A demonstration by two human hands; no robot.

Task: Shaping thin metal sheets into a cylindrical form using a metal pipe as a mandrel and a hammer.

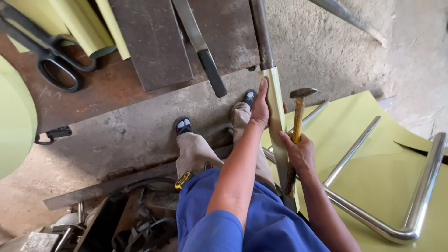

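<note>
Blue sleeves (242, 224) and the person's lap fill the near edge of the head view; a yellow tape measure (184, 180) sits at the hip. Left hand (260, 108) lies flat and closed along the edge of a narrow pale-green metal strip (276, 122), pressing it where it meets a rusty round bar (261, 32) that juts past the rusty steel workbench (112, 88). Right hand (298, 151) grips the wooden handle of a hammer (298, 121) at mid-length, head (303, 92) raised just beside the strip, not touching it. Judgement: work in hand is dressing the strip against the bar. To do it well, left fingers stay clear of the strike line, the strip held snug to the bar, blows short and square; a grip nearer the handle's end would give more control. Large shears (51, 58) and rolled green sheet (74, 23) rest on the bench; bent chrome tubing (410, 200) lies on green sheet (373, 140) at right.
</note>
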